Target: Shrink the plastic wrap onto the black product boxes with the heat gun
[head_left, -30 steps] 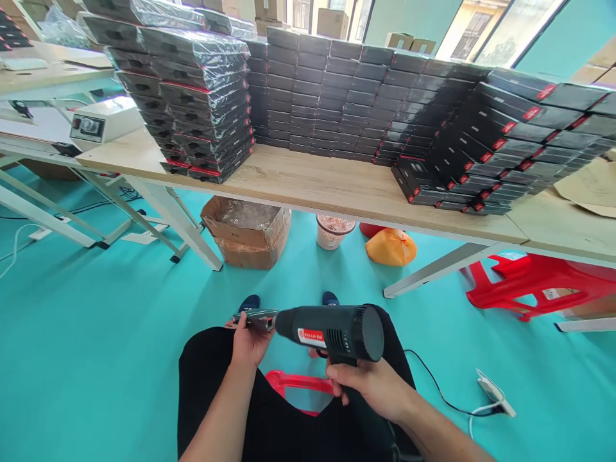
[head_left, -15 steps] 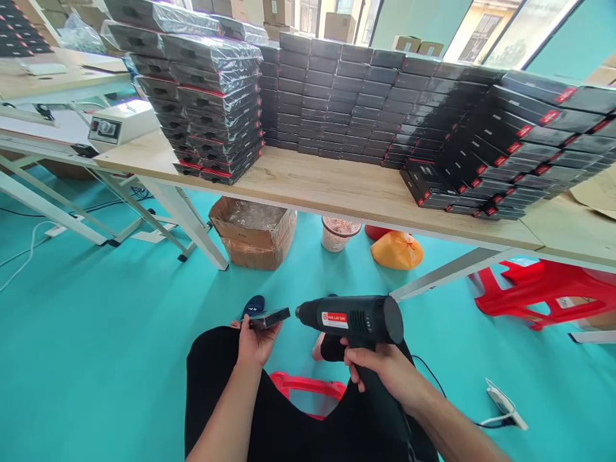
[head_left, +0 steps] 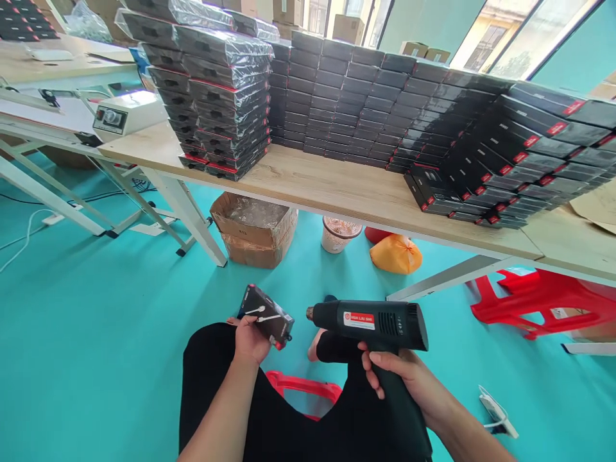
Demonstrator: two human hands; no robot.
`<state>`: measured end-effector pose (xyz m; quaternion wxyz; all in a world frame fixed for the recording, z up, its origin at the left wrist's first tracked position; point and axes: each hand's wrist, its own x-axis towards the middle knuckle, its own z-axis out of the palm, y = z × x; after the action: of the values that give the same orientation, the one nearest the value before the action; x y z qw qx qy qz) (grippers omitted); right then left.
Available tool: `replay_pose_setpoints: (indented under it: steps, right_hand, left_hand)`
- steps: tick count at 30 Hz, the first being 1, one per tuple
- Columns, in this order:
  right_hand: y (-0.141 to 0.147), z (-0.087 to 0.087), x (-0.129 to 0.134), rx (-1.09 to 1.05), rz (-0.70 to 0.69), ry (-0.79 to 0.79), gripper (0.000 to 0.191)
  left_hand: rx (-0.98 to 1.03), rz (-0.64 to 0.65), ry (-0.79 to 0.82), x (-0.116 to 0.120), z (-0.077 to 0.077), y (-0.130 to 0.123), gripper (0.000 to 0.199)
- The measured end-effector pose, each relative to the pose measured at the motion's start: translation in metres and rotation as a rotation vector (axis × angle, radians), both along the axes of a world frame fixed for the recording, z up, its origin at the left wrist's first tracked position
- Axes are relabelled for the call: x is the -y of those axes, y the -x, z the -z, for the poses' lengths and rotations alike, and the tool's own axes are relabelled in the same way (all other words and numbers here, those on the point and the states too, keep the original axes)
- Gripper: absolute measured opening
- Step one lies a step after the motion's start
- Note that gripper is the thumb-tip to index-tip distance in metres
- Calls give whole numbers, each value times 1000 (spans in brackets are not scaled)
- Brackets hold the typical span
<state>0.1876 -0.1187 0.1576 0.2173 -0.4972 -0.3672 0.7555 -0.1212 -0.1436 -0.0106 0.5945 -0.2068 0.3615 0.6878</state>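
My left hand (head_left: 251, 343) holds a small black box (head_left: 267, 314) with white cable pictures on its broad face, tilted up toward me. In my right hand (head_left: 392, 372) is the handle of a black heat gun (head_left: 368, 319) with a red and white label. Its metal nozzle points left at the box, a short distance away, without touching it. Both hands are above my lap. Beyond them, stacks of black boxes (head_left: 356, 96) line the wooden table (head_left: 332, 183); the stack at the left (head_left: 216, 96) is wrapped in shiny clear film.
Under the table are a carton of clear film (head_left: 253, 240), a white basket (head_left: 335, 240) and an orange bag (head_left: 397, 255). A red stool (head_left: 543, 301) is at the right. A power strip (head_left: 498, 414) lies on the floor. A white machine (head_left: 126, 115) stands at the left.
The box in my left hand has turned from nearly edge-on to showing its printed broad face. My right hand and the heat gun have shifted slightly right.
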Motion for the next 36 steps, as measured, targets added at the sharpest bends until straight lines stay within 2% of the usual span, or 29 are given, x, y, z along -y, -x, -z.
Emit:
replay_pose_setpoints:
  steps: [4,8,12,17,20,25,30,36]
  right_hand:
    - [-17,-5,5,20,-40,68,36]
    - [-14,-11,11,10,-94,91,40]
    - [-9,-9,14,9,-118,57,41]
    - [-5,-3,14,4,-215,40,38]
    - [1,-3,11,-12,-225,17,38]
    - [18,-11,-5,-17,-186,-17,30]
    - [32,-19,-35,-18,-198,-64,29]
    - [46,-34,-67,-3,-257,-89,27]
  left_hand:
    - [-46,-84,50,-4,-9,-6,25]
    - [-65,-72,57,-6,-16,-11,24]
    - [-69,-60,48,-5,-15,-10,23]
    - [-96,77,44,-3,-6,-12,16]
    - [-126,143,61,-3,-1,-17,13]
    - [-191,209,34,-1,3,-25,17]
    - [-351,283,-28,4,3,-29,17]
    - [-322,283,-52,7,2,-29,22]
